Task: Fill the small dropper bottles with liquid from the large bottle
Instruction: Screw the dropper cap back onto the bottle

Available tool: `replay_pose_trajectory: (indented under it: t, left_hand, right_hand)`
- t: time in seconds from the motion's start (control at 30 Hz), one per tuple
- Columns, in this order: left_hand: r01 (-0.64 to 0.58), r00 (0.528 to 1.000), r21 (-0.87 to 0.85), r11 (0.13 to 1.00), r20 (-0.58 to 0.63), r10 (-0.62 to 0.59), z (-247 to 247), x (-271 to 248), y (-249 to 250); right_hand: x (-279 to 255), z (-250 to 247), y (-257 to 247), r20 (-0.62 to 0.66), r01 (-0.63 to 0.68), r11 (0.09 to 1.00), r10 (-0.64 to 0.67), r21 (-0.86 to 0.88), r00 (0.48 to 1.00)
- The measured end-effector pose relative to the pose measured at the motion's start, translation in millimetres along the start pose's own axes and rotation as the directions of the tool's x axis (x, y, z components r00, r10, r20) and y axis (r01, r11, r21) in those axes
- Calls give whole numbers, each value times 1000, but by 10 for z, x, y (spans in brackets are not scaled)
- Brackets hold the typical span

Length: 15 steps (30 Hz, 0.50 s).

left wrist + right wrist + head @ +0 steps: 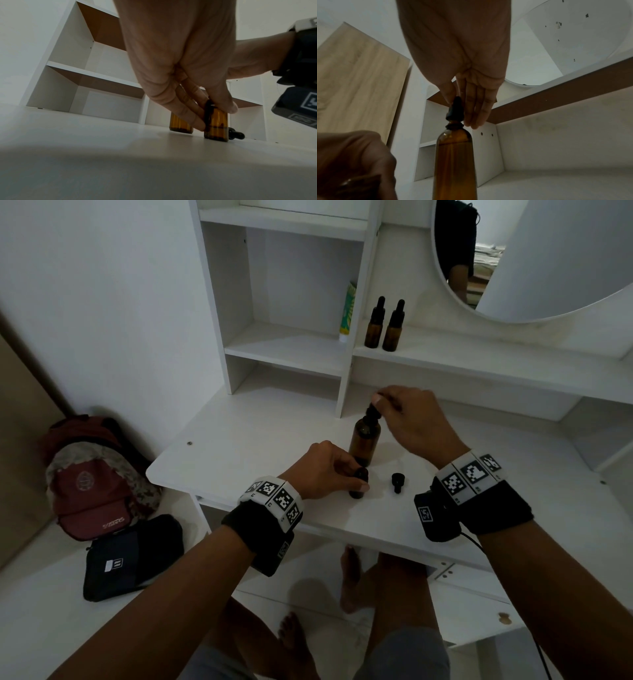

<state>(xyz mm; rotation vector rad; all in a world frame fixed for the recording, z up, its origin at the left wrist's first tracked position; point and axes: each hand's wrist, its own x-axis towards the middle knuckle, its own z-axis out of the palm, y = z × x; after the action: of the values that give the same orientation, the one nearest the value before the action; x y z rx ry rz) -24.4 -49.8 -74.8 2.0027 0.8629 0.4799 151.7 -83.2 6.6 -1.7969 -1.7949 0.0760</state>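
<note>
Large amber bottle stands upright on the white worktop, toward the back, just in front of the shelf unit. The right hand reaches over it from above, its fingers pinched on the black dropper top, which sits at the bottle's neck; in the right wrist view the neck shows just beneath the dropper's collar, and liquid fills the bottle up to its shoulder. Just in front of it stands a small amber dropper bottle, uncapped and upright on the worktop. The left hand holds it, fingers and thumb clamped on either side of the glass. A black dropper cap lies on the worktop just to the right of the small bottle, apart from both hands.

On the raised shelf behind, two more small dropper bottles stand side by side with caps on, and a white tube with green print leans in the neighbouring compartment. A round mirror hangs above right. On the floor to the left lie a red backpack and a dark pouch.
</note>
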Motion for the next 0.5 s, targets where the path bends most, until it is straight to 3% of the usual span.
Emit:
replay_pose_trajectory:
  t: [0.3, 0.4, 0.5]
  left_hand:
    - [8, 1000, 55, 998, -4, -8, -4, -5, 37]
    - [19, 1000, 89, 996, -8, -18, 0, -4, 55]
    - [37, 999, 105, 994, -17, -36, 12, -14, 77]
  right_hand:
    - [-166, -25, 25, 242, -174, 985, 170, -7, 955]
    - [-321, 11, 93, 240, -237, 963, 261, -125, 935]
    - [-455, 79, 117, 301, -278, 917, 362, -286, 882]
